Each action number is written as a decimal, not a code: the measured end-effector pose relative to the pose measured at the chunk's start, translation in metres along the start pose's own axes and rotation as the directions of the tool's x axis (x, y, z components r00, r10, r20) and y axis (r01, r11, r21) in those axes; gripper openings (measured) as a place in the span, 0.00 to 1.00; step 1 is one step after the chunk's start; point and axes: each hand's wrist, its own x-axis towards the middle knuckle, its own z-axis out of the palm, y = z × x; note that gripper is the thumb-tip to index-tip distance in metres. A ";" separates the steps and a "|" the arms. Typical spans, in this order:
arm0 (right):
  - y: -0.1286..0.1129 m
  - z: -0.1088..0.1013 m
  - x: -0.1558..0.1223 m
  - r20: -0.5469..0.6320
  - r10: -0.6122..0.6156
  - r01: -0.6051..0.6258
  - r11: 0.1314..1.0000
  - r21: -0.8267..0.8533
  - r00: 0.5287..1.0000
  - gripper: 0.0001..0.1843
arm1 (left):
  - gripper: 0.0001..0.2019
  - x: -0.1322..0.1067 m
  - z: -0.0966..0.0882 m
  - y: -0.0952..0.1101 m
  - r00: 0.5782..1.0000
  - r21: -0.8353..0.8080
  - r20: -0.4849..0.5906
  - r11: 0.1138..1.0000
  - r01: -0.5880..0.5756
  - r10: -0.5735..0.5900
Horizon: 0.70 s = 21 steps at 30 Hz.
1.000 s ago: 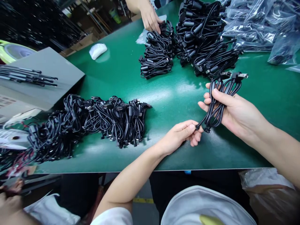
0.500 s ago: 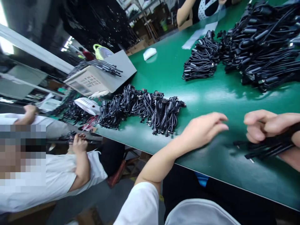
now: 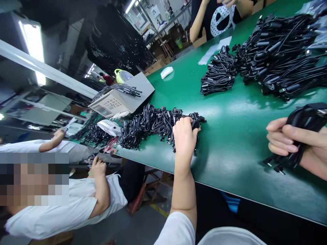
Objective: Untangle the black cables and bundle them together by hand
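My left hand (image 3: pixel 184 136) reaches to the near end of a row of black cable bundles (image 3: pixel 159 122) on the green table. Its fingers curl over a bundle there, and the fingertips are partly hidden behind the hand. At the right edge, my right hand (image 3: pixel 286 139) grips a folded bundle of black cables (image 3: pixel 302 122). Metal plug ends poke out below its fingers, above the tabletop.
Large heaps of black cables (image 3: pixel 276 54) and a smaller pile (image 3: pixel 218 75) lie on the green table (image 3: pixel 230 129). A grey box-shaped device (image 3: pixel 127 102) bears more cables. One co-worker (image 3: pixel 84 194) sits at left; another person (image 3: pixel 222 17) is across the table.
My left hand has swung left from the open tabletop onto the cable row and closed over a bundle. My right hand still holds its bundle, now raised and turned. The view has shifted slightly.
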 end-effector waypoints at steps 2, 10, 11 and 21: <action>0.000 0.001 -0.004 0.112 0.056 -0.059 0.998 0.026 0.992 0.12 | 0.09 0.002 0.000 0.000 0.997 -0.171 -0.079 0.985 0.014 -0.028; 0.007 0.005 -0.009 0.276 0.152 -0.125 0.986 -0.114 0.949 0.16 | 0.08 0.004 -0.007 0.012 0.983 -0.908 -0.056 0.418 0.023 -0.175; 0.009 0.006 -0.008 0.271 0.144 -0.114 0.986 -0.121 0.952 0.16 | 0.08 0.003 -0.007 0.017 0.981 -0.957 0.013 0.283 0.069 -0.195; 0.025 0.021 -0.002 0.244 0.082 -0.066 0.995 -0.073 0.966 0.16 | 0.15 -0.023 0.005 0.082 0.853 -0.853 0.476 -0.123 0.507 0.212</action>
